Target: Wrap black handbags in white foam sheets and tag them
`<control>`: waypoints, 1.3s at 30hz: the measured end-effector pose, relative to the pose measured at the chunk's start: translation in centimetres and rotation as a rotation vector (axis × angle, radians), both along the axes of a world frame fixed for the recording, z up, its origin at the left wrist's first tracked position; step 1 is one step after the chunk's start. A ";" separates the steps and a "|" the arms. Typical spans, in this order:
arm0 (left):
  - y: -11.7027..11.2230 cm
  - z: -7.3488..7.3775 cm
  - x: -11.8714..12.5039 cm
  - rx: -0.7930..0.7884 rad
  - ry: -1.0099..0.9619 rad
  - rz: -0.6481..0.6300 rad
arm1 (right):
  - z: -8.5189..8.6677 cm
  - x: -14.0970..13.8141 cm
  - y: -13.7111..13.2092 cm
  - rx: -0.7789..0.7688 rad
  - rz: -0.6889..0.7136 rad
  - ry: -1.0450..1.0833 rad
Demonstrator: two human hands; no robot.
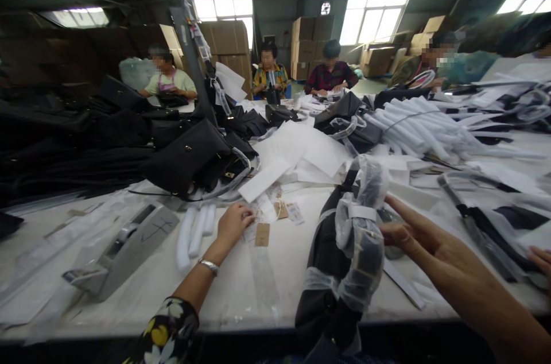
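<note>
Right hand [426, 240], fingers loosely spread, meets the plastic-wrapped handle [367, 252] of the black handbag [321, 255], presumably steadying it at the table's [232, 304] near edge. Left hand [235, 223] curls beside the brown hang tag [262, 235] (pinching something? can't tell), kept handily close.

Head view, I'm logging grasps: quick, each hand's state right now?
Left hand: curled beside the brown tag; whether it holds anything cannot be told.
Right hand: partly open at the plastic-wrapped handle, not closed around it.
</note>
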State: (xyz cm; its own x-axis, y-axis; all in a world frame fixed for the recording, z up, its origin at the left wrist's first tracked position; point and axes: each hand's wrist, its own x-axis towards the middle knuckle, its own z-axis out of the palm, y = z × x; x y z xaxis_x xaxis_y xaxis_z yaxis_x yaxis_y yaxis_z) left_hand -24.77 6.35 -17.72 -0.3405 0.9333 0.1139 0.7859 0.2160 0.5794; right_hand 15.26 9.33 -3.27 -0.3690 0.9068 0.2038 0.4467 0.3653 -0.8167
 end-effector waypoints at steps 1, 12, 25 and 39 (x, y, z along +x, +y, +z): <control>0.5 0.0 0.0 -0.032 0.019 -0.033 | 0.1 0.3 0.0 0.011 0.002 -0.040; 0.8 5.7 -0.3 -0.068 -0.153 -0.197 | 2.6 0.6 -1.5 0.282 -0.104 -0.102; -0.4 24.2 6.5 0.326 -0.756 -0.383 | 7.2 -8.2 0.6 0.352 0.468 0.279; -4.0 30.4 15.7 0.251 -1.043 -0.576 | 6.0 -5.8 -3.0 0.171 0.475 0.447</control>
